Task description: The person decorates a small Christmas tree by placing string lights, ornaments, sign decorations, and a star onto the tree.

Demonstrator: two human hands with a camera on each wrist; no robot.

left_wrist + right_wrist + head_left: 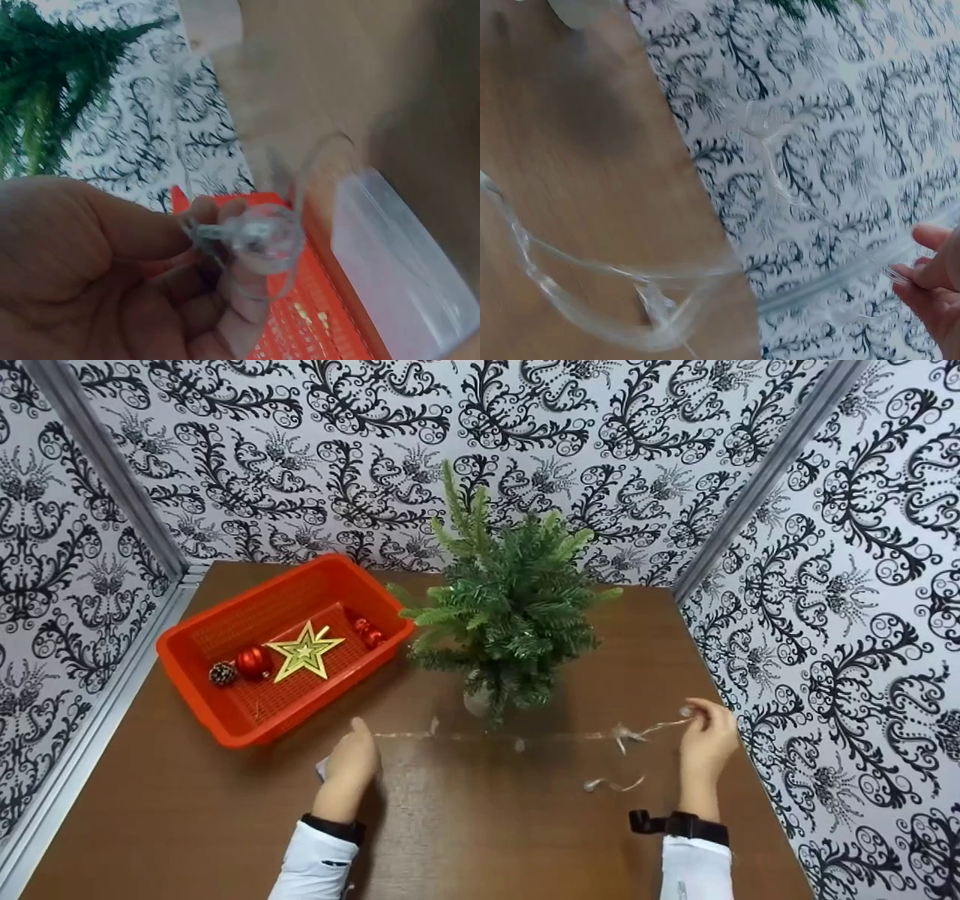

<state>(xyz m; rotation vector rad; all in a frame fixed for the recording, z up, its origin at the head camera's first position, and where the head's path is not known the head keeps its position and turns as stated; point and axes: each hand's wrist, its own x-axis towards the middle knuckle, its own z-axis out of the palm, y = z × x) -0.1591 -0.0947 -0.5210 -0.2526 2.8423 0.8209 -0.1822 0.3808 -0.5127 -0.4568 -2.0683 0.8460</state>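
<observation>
We see a thin clear string with clear bulb-like pieces drawn out across the near side of the wooden table, just on the near side of a small green tree. Our left hand pinches its left part between thumb and fingers, a clear bulb sitting at the fingertips; our right hand pinches thin strands of its right part, thumb against finger. Further left stands the red basket, in which we have a gold star, a red ball, a pine cone and some small red ornaments.

We judge the step in hand to be spreading the string between both hands. The next move, we think, calls for a firm pinch at each side, an even height, and care with the loose piece at the near right, which could snag or tangle.

Some of this we cannot make out. The middle of the string nearly vanishes against the brown wood, and blur thickens it in the right wrist view. A pale box shows beside our left hand, but we cannot tell whether the fingers touch it or whether it joins the string. The right wrist view cuts our right hand off at its edge, and branches hide part of the tree's pale base
</observation>
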